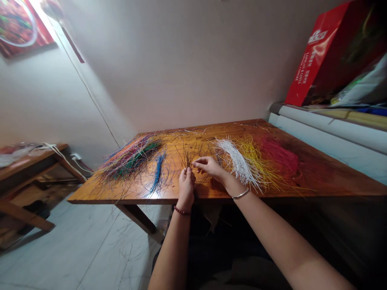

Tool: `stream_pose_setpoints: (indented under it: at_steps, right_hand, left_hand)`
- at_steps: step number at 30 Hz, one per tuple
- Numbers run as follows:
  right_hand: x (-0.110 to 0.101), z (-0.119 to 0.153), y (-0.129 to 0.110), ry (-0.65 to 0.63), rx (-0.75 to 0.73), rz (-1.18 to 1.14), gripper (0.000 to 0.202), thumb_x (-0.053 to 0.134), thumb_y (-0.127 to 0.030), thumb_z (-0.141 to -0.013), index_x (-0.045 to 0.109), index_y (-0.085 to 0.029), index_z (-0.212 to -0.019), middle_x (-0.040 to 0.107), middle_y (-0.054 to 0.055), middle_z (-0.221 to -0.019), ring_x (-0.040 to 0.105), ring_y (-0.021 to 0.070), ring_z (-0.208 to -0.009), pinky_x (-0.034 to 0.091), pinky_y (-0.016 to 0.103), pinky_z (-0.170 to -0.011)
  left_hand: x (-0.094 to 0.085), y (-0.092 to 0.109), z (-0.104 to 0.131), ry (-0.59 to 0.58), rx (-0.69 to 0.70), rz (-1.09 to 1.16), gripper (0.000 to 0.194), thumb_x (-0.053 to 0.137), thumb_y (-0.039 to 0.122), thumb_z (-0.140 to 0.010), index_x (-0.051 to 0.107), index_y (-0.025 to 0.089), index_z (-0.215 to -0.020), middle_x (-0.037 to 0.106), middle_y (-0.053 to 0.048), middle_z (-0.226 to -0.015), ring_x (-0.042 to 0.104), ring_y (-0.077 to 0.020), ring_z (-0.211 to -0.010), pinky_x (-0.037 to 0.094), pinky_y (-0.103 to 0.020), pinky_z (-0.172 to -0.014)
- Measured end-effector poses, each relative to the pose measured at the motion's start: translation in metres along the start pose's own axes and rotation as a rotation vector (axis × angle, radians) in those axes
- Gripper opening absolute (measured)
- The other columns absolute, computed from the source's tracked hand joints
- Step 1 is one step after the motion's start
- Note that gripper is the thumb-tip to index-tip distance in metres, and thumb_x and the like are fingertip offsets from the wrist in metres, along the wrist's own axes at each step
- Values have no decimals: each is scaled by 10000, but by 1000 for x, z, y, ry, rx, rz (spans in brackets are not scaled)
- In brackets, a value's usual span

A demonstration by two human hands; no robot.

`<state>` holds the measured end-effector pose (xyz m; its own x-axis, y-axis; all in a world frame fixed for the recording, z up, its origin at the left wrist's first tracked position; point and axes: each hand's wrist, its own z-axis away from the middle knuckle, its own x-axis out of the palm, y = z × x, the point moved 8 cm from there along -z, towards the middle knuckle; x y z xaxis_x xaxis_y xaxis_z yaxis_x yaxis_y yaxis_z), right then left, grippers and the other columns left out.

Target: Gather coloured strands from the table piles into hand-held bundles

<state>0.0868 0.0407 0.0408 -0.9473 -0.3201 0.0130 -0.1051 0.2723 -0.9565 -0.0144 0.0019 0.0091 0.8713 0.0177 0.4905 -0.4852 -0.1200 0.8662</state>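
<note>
My left hand (186,184) is closed around a bundle of thin dark strands (186,155), whose loose ends fan upward above the fist. Just to its right, my right hand (211,168) is pinched, fingertips close beside the bundle; what lies between them is too fine to make out. More dark strands are spread on the table behind and under the hands. A small blue bundle of strands (157,173) lies to the left of my left hand. White strands (237,161) lie in a pile right of my right hand.
Yellow strands (255,159) and red strands (279,157) lie farther right on the wooden table (320,177). A mixed multicoloured pile (131,157) covers its left end. A red box (317,52) stands on a ledge at right. A wooden bench (33,163) is at left.
</note>
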Motion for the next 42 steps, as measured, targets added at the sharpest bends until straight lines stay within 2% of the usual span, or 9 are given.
stream_pose_setpoints:
  at_steps: [5,10,16,20,25,29,32,38,42]
  right_hand:
    - [1,-2,-2,-2,-45,12,355,689,-477,-640,649,-144,-757,623,32,-697,551,95,-557,425,212,-541]
    - [-12,-4,-1,148,-30,-49,366,706,-478,-612,637,-149,-756,614,23,-717,545,82,-523,391,193,-484]
    - [-23,-2,4,270,29,-143,360,726,-449,-595,659,-151,-785,635,39,-775,529,64,-506,371,177,-460]
    - [-20,1,3,242,55,-152,362,739,-438,-581,676,-153,-796,646,47,-789,527,62,-505,374,173,-457]
    - [-8,2,4,104,90,-93,355,720,-456,-613,685,-157,-802,655,52,-761,551,81,-533,390,180,-476]
    - [-6,-1,5,80,47,-71,355,696,-477,-640,677,-153,-784,659,56,-789,550,77,-521,391,187,-477]
    - [-15,-4,4,164,-3,-77,368,697,-486,-634,665,-147,-773,650,54,-771,547,80,-509,389,191,-467]
    - [-51,0,5,515,-95,-220,353,715,-464,-612,649,-147,-755,638,49,-772,532,84,-528,426,215,-506]
    - [-69,8,9,703,-98,-305,359,721,-449,-592,647,-145,-769,640,49,-789,539,88,-549,432,206,-500]
  left_hand:
    - [-2,0,0,30,-11,21,334,648,412,-697,412,176,-703,277,85,-516,204,-24,-405,158,-134,-362]
    - [-3,2,2,64,3,31,380,620,453,-707,349,189,-669,241,89,-520,178,-29,-393,129,-135,-343]
    - [-2,3,2,47,12,15,350,626,435,-708,382,185,-694,250,87,-526,199,-28,-398,135,-132,-349]
    - [-4,2,1,59,12,-2,328,626,426,-712,407,182,-710,255,89,-511,204,-28,-398,157,-131,-359]
    - [-1,2,1,35,20,-74,335,632,439,-701,423,178,-712,290,83,-510,243,-32,-408,171,-134,-360]
    - [0,3,2,28,15,-99,343,626,453,-701,423,178,-705,285,83,-507,242,-34,-405,161,-139,-351]
    - [0,4,3,29,10,-74,344,627,455,-700,425,176,-700,253,88,-504,212,-32,-398,144,-138,-346]
    - [0,5,4,28,19,-16,382,616,462,-710,360,184,-654,223,88,-514,188,-33,-394,137,-139,-337]
    - [-8,5,2,76,16,83,381,610,431,-729,335,183,-642,237,86,-519,187,-26,-382,116,-141,-332]
